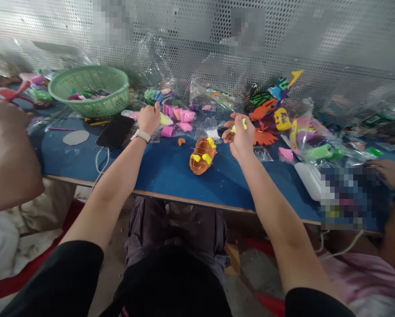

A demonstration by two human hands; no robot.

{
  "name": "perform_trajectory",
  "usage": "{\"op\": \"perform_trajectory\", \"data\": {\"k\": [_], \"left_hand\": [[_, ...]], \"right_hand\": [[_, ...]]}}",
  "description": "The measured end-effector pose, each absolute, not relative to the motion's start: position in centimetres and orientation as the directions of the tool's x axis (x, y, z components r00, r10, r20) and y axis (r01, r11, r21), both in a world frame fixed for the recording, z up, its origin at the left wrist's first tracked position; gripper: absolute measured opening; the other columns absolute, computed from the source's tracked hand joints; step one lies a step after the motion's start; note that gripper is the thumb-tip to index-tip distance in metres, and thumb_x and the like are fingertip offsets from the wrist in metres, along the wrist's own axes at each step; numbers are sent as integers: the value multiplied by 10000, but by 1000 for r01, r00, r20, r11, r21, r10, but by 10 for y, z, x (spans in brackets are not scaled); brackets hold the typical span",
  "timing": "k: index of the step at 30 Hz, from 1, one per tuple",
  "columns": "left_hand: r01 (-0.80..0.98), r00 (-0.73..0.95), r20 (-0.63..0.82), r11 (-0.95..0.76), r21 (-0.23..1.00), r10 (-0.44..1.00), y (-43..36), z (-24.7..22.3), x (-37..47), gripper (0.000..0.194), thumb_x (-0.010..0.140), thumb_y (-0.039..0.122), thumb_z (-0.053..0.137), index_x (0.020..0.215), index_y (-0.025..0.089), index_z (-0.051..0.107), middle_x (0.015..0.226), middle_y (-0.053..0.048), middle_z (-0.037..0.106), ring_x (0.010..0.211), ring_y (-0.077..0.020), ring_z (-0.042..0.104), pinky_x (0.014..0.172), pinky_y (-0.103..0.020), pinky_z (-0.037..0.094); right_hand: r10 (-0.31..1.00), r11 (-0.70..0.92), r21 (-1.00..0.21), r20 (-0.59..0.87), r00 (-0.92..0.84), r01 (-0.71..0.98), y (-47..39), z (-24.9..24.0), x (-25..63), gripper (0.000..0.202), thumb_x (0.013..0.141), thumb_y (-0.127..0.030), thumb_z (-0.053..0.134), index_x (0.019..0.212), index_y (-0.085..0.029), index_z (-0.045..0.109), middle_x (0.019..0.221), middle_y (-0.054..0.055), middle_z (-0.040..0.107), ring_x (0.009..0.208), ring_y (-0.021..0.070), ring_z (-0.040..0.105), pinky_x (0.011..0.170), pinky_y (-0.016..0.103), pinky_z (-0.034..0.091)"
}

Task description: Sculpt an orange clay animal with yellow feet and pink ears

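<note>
My right hand (243,137) holds a small lump of pale yellow modelling clay (238,126), its fingers partly curled around it above the table. My left hand (149,119) is closed, thumb upward, beside a pale yellow clay packet (165,119); its fingertips are hidden, so what it grips is unclear. Between my hands lies an orange-brown, boat-shaped clay piece (196,165) with fine wire-like strands across it and bright yellow lumps on it. Just left of that piece sits a small orange clay bit (181,141). Pink clay packets (186,116) lie beyond my left hand.
A green basket (94,105) stands at the back left, behind a black phone (116,131) with a white cable. Clay figures (265,136) and plastic bags crowd the back right. Other people's arms (12,163) reach in from both sides. A perforated metal sheet backs the table.
</note>
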State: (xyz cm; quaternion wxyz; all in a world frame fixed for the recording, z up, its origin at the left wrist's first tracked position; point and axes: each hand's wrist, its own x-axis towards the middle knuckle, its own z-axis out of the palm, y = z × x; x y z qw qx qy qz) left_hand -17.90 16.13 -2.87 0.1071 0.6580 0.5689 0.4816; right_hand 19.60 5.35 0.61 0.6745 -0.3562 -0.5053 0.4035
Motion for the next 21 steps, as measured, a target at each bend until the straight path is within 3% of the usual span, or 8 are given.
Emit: {"op": "perform_trajectory", "data": {"k": [3,6,8,10,13,15,18,21], "left_hand": [[716,-259,519,-199,669,815,160,-33,-183,676,1112,839,526,677,330,433,595,22,371,941,-214,626,932,-387,410],[756,-287,530,-151,637,798,157,-34,-179,693,1058,871,574,663,310,478,673,-85,580,1102,-308,721,985,-456,469],[794,-247,595,-192,576,765,153,-31,-172,715,1078,869,568,661,293,485,806,-140,687,1223,-361,708,1059,-527,483],[836,-161,697,-278,472,698,145,-25,-158,710,1148,825,511,713,264,542,964,-153,749,1304,-340,654,1121,-559,462],[833,-17,773,-418,362,635,125,-11,-123,587,1243,653,448,905,222,661,1123,-132,777,1298,-285,620,1156,-553,453],[791,134,778,-539,289,614,106,-3,-95,406,1220,524,532,1015,222,710,1195,-137,783,1319,-349,651,1188,-607,469],[685,370,728,-699,206,577,79,4,-60,196,1153,370,623,1211,232,750,1304,-129,786,1399,-389,647,1292,-668,435],[615,504,652,-765,190,567,64,2,-44,268,1103,301,643,1333,220,756,1345,-135,780,1404,-390,646,1310,-666,441]], "right_hand": [[932,360,-920,347,103,-156,49,9,195,815,868,-1050,742,760,-276,509,597,-53,519,378,91,443,334,277,237],[956,284,-941,293,-23,-184,45,11,195,899,899,-1146,530,663,-286,418,475,-65,324,337,101,300,336,301,157],[955,271,-944,289,-72,-187,43,12,194,912,886,-1155,532,645,-286,392,455,-74,257,340,97,228,345,300,127],[950,296,-940,308,-56,-168,43,12,191,889,857,-1114,662,661,-285,404,461,-91,246,357,81,183,355,284,104],[934,351,-926,356,-10,-138,43,8,185,750,832,-984,846,822,-302,535,490,-126,278,382,78,171,375,255,121],[911,410,-906,412,-2,-111,42,5,182,676,839,-919,895,981,-330,594,516,-137,317,387,86,200,381,248,156],[855,518,-855,518,13,-21,34,3,177,655,887,-882,882,1205,-370,625,699,-84,607,401,94,366,380,273,290],[826,562,-823,563,-16,79,21,6,172,696,949,-871,835,1415,-409,601,1039,2,811,503,125,581,450,320,479]]}}
